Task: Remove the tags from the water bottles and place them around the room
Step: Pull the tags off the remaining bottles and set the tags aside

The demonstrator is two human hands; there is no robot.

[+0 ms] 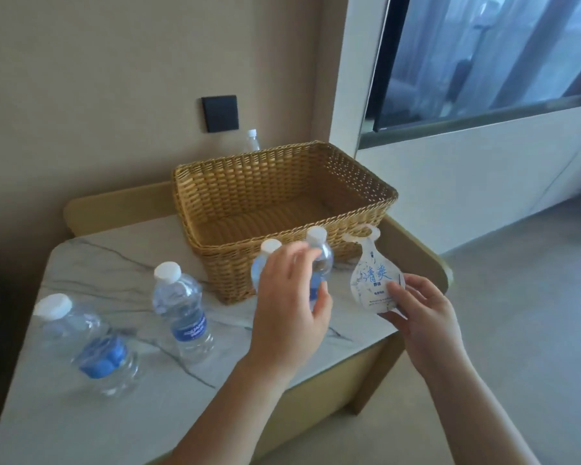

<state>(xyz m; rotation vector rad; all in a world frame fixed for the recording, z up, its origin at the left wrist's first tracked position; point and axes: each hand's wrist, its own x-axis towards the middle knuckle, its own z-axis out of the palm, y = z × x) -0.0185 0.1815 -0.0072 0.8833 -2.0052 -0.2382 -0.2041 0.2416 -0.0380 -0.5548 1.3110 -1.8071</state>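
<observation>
A white tag (pixel 374 280) printed with blue Chinese brush characters is pinched by the right hand (pixel 420 310) beside the basket (pixel 282 193). A blue-labelled bottle (pixel 319 263) on the desk (pixel 148 414) is clasped by the left hand (pixel 291 303); label wording is unreadable.

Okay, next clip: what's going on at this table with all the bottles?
A person is stripping tags off water bottles. The right hand holds a loose paper tag, already off. The left hand grips a bottle in front of the empty wicker basket. Another bottle stands right beside it, two more bottles stand left on the marble table, and one behind the basket.
</observation>
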